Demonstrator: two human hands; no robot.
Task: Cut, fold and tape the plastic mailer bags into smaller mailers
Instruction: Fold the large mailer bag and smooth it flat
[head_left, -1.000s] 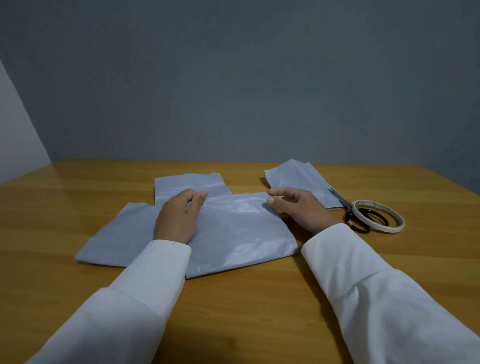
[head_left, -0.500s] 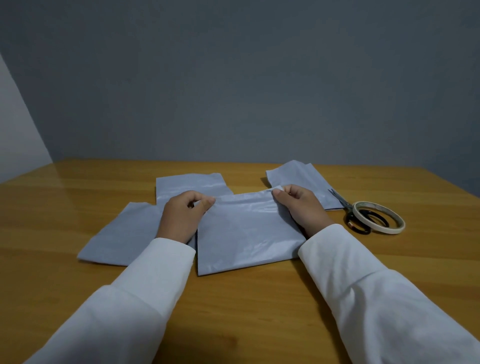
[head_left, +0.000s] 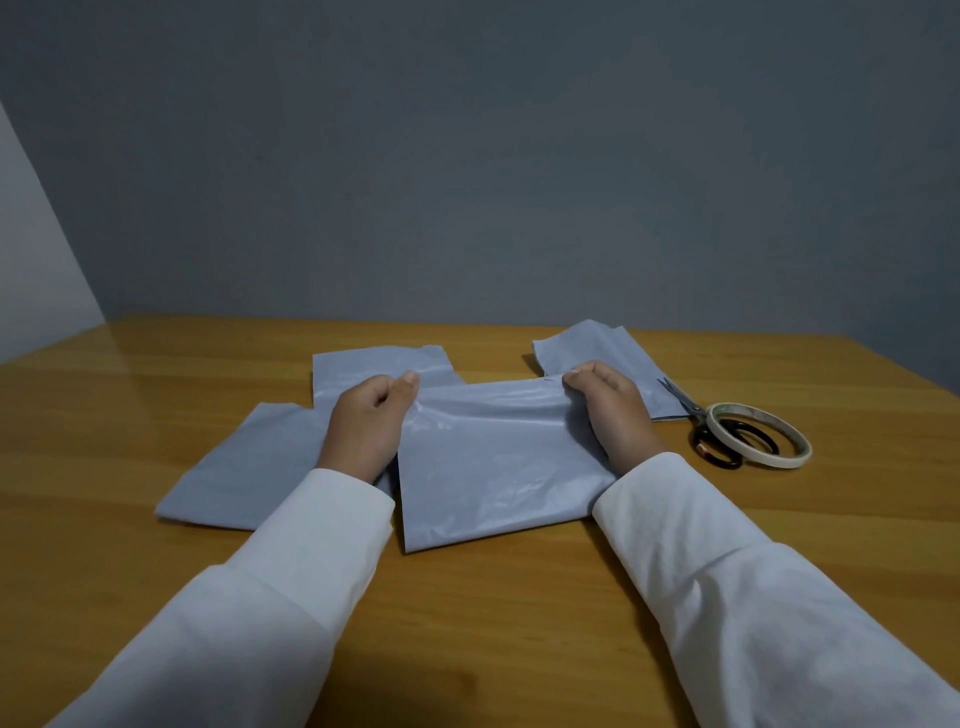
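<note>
Fingers of my left hand (head_left: 366, 426) and right hand (head_left: 608, 410) pinch the two far corners of the folded grey bag (head_left: 498, 467), which lies flat between them on the table (head_left: 156, 389), long axis running left to right, tape (head_left: 759, 435) nearer my right.

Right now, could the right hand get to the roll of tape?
Probably yes. The tape roll lies on the table just right of the right hand, nothing between them; but that hand pinches the mailer and must let go first.

Head-worn camera looks forward and down, close over the table (head_left: 156, 395).
</note>
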